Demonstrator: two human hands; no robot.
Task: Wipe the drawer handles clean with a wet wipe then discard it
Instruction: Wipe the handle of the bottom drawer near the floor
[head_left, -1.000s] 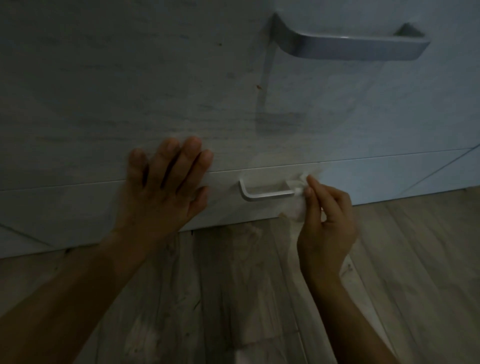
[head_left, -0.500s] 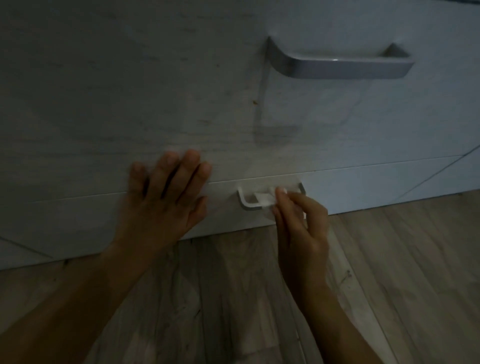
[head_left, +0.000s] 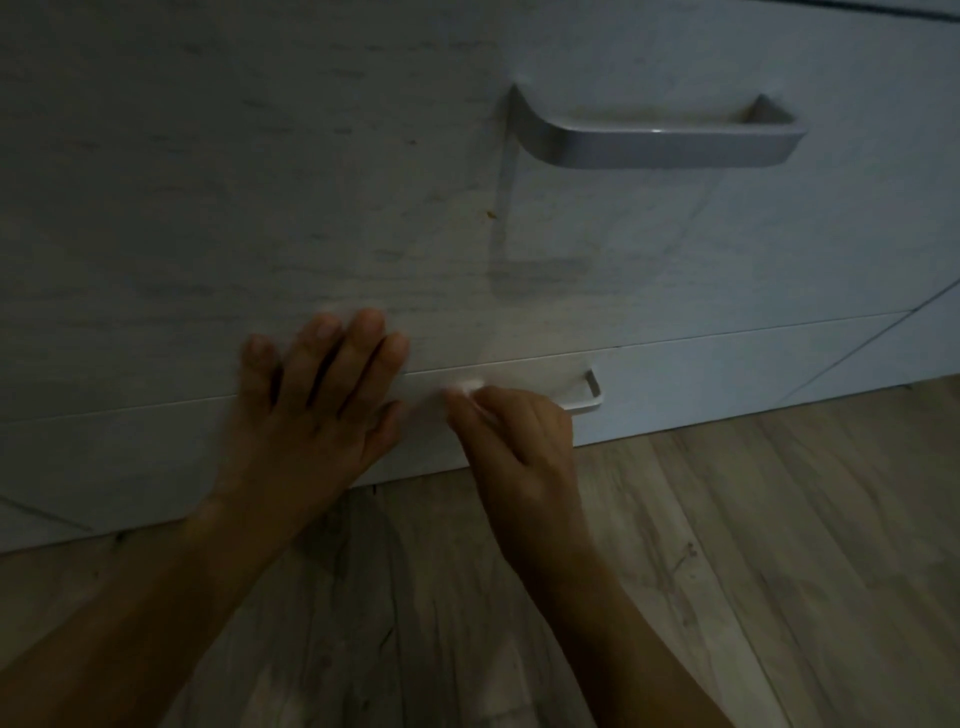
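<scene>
Low on a pale cabinet front (head_left: 208, 218), just above the wooden floor (head_left: 753, 545), the right hand (head_left: 514, 441) has its grip pinched narrow on a small white wet wipe (head_left: 467, 387), held against the left end of the small bottom handle (head_left: 589, 402). Beside it, the left hand (head_left: 317, 400) lies flat on the front, grip wide, fingers spread. A larger grey handle (head_left: 660, 145) sits above.

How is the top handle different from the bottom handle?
The top handle looks bigger and grey; the bottom handle looks smaller and whiter. The top handle shows whole, with nothing touching it; the bottom handle is mostly hidden behind the right hand, which pinches the wet wipe near its left end. Both are bars with bent ends.
</scene>
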